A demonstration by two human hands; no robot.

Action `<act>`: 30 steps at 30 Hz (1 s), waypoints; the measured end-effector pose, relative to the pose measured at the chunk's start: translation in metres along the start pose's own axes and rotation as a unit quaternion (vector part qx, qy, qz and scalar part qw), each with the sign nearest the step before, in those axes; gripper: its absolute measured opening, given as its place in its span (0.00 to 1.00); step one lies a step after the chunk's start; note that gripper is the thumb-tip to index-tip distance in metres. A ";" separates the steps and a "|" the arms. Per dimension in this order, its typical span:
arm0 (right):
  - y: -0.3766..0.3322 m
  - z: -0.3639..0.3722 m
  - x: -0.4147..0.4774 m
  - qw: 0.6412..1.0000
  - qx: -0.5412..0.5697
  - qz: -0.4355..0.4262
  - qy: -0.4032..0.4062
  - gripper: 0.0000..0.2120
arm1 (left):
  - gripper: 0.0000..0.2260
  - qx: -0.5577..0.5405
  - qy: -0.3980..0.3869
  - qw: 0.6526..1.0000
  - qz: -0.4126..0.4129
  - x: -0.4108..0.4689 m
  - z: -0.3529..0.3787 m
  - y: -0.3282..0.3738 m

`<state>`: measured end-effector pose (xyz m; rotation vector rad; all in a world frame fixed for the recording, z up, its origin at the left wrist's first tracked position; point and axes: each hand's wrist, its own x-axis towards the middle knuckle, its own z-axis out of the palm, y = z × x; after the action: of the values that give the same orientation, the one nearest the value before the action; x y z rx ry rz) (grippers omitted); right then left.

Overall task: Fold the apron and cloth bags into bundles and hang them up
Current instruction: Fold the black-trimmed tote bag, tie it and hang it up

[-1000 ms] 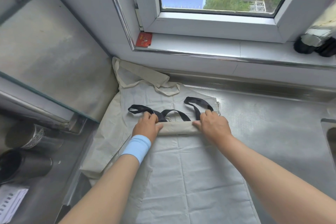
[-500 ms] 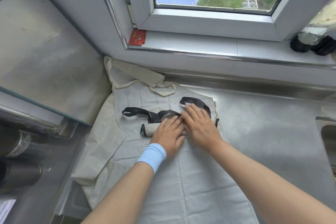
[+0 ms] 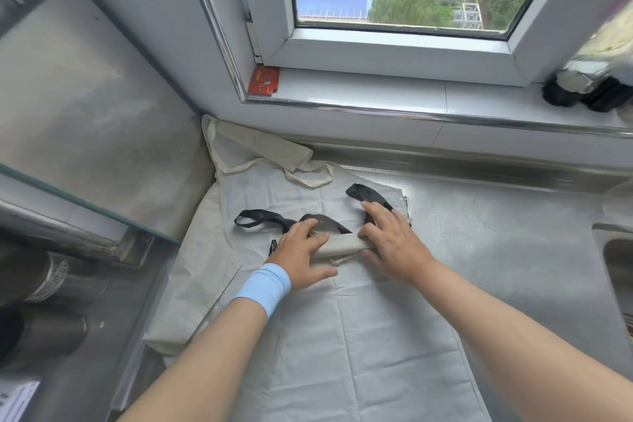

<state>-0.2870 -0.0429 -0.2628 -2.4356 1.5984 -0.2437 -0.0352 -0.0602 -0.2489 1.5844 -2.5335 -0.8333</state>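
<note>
Mid-roll, frame centre: left hand (image 3: pixel 301 250), right hand (image 3: pixel 394 243) press flat-fingered on half-rolled beige cloth bag (image 3: pixel 339 245). Next likely: wrap black fabric straps (image 3: pixel 260 217) round bundle.

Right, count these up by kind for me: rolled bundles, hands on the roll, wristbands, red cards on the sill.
rolled cloth bundle: 1
hands on it: 2, left hand and right hand
light-blue wristband: 1
red card: 1
Total: 5
</note>
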 end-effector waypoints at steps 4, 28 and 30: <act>-0.007 -0.021 0.015 0.994 -0.110 -0.021 0.009 0.15 | 0.18 0.073 0.019 0.997 -0.001 0.004 -0.009 0.016; -0.083 -0.183 -0.007 0.965 -0.140 -0.125 0.185 0.25 | 0.09 -0.355 -0.067 0.924 -0.126 -0.066 -0.147 0.114; -0.101 -0.185 -0.022 0.965 -0.166 -0.114 0.171 0.35 | 0.10 -0.455 -0.091 0.878 -0.118 -0.083 -0.152 0.127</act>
<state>-0.2543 -0.0005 -0.0580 -2.9776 1.5909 -0.4934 -0.0537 -0.0115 -0.0402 1.4752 -1.5456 -1.8923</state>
